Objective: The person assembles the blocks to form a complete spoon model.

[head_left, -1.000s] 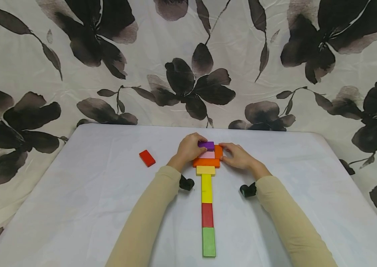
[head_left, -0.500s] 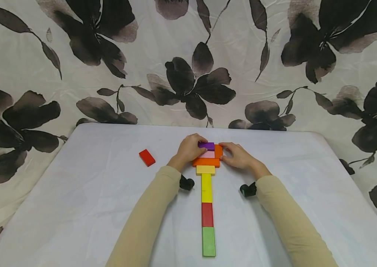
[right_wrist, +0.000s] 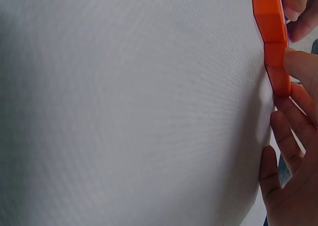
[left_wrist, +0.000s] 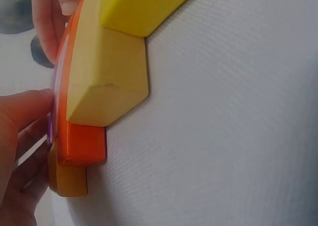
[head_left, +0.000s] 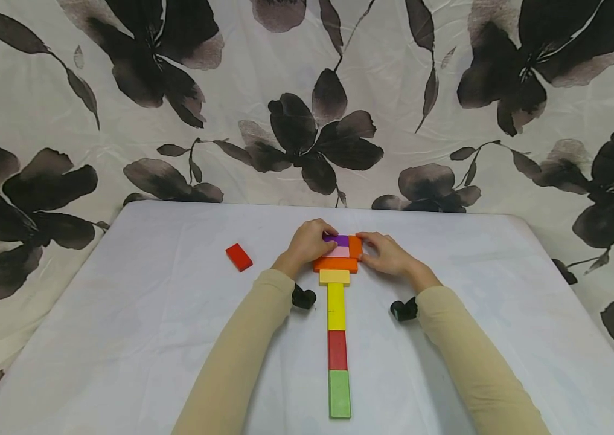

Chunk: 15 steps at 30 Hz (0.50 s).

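Block pieces lie joined in a T-like figure on the white table. At its far end my left hand [head_left: 308, 243] pinches a purple block [head_left: 337, 240] set against a pink block [head_left: 337, 251]. The thumb and forefinger of my right hand [head_left: 388, 252] hold an upright orange block [head_left: 355, 246] beside them. Below lies a crosswise orange block [head_left: 335, 264]. In the left wrist view a yellow-orange block [left_wrist: 71, 180] shows by my left fingers; the hand hides it in the head view.
Toward me run a pale yellow block [head_left: 334, 277], a bright yellow block [head_left: 336, 307], a red block [head_left: 337, 350] and a green block [head_left: 340, 394]. A loose red block [head_left: 238, 257] lies to the left. Behind the table [head_left: 138, 338] hangs a flowered cloth [head_left: 426, 36].
The purple block has shifted slightly down toward the pink block, with my left fingers following it. My right hand and the other blocks look still.
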Each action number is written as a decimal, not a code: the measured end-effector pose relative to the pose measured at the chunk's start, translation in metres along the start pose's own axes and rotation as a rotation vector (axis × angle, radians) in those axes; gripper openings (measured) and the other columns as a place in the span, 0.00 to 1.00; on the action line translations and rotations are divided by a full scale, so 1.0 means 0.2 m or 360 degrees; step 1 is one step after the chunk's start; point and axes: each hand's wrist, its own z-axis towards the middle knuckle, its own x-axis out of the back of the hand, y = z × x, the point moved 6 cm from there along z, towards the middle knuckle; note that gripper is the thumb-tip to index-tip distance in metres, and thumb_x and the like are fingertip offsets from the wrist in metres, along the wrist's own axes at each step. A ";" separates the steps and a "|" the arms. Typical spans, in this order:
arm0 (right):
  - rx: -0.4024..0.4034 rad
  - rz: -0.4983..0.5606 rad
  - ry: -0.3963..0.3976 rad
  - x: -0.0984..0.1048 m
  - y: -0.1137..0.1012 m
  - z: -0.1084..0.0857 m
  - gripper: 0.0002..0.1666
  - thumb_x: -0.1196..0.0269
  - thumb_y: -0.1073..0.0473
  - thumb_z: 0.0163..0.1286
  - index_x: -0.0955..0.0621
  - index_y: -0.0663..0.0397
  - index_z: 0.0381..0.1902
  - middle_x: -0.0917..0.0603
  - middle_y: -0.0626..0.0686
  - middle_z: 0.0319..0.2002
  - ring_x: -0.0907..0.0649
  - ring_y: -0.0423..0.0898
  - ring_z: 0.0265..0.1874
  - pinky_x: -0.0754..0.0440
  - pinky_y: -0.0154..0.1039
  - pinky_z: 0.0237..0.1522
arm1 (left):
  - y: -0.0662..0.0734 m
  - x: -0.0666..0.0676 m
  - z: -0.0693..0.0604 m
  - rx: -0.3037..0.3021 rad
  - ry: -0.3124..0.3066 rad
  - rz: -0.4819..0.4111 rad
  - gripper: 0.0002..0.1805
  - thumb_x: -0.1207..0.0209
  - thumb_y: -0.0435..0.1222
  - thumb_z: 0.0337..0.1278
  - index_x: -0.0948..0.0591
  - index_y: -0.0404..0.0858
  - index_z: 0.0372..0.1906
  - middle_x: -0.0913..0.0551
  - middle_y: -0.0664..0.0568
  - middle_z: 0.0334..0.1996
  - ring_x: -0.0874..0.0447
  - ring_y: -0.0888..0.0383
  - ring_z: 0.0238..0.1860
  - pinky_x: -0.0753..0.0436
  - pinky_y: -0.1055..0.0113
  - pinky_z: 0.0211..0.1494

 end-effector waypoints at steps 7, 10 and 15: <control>-0.0023 0.0003 -0.0007 0.00 0.00 0.00 0.34 0.43 0.54 0.65 0.38 0.53 0.67 0.32 0.58 0.63 0.33 0.56 0.60 0.39 0.54 0.64 | 0.00 -0.01 0.00 0.0018 -0.0025 0.0015 0.15 0.39 0.40 0.54 0.17 0.43 0.48 0.21 0.51 0.47 0.25 0.55 0.49 0.27 0.63 0.59; -0.0013 0.0005 -0.0003 0.00 0.00 0.00 0.34 0.43 0.55 0.65 0.37 0.54 0.67 0.31 0.59 0.63 0.33 0.56 0.60 0.38 0.54 0.64 | 0.00 -0.01 0.00 0.0022 -0.0026 0.0008 0.15 0.39 0.40 0.54 0.18 0.43 0.48 0.21 0.51 0.48 0.25 0.55 0.49 0.27 0.63 0.60; -0.0011 0.0010 -0.0002 0.00 -0.01 0.00 0.34 0.43 0.55 0.65 0.37 0.54 0.67 0.31 0.58 0.63 0.33 0.55 0.60 0.38 0.53 0.64 | 0.00 0.01 -0.01 0.0012 0.0009 -0.0020 0.15 0.39 0.39 0.54 0.18 0.43 0.48 0.20 0.51 0.48 0.25 0.55 0.50 0.27 0.62 0.60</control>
